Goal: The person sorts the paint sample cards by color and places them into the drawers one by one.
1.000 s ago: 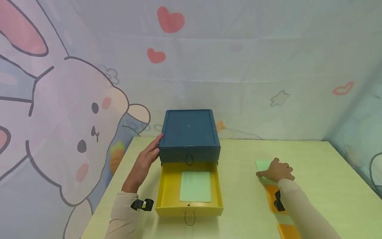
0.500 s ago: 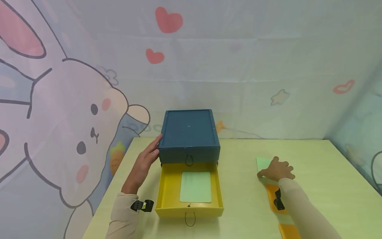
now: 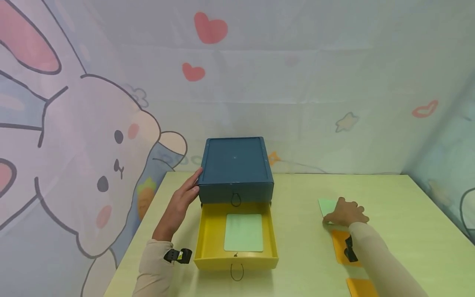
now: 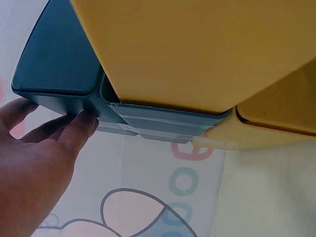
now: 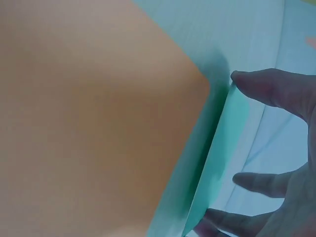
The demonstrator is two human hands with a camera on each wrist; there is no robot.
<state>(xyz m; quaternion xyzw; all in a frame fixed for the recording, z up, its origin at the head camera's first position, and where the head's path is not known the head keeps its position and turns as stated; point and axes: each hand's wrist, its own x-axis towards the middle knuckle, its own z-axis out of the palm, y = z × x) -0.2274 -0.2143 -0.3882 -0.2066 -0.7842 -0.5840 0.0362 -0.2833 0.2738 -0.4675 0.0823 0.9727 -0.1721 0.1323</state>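
My left hand rests its fingers against the left side of the blue upper box of a two-tier drawer unit; the left wrist view shows several fingertips touching its edge. Below it, the yellow drawer stands pulled out, and a light green card lies flat inside. On the right of the table, my right hand spans another green card, thumb on one edge and fingers on the opposite one. In the right wrist view this green card has its near edge slightly raised, with a shadow beneath.
Two orange cards, a nearer one and a farther one, lie in a row below the right hand, partly covered by the forearm. A printed cloth wall closes off the back of the light table.
My right thumb has slid slightly right and toward me along the green card's edge, and the right fingers look drawn in a little. The left hand, drawer and other cards stay put.
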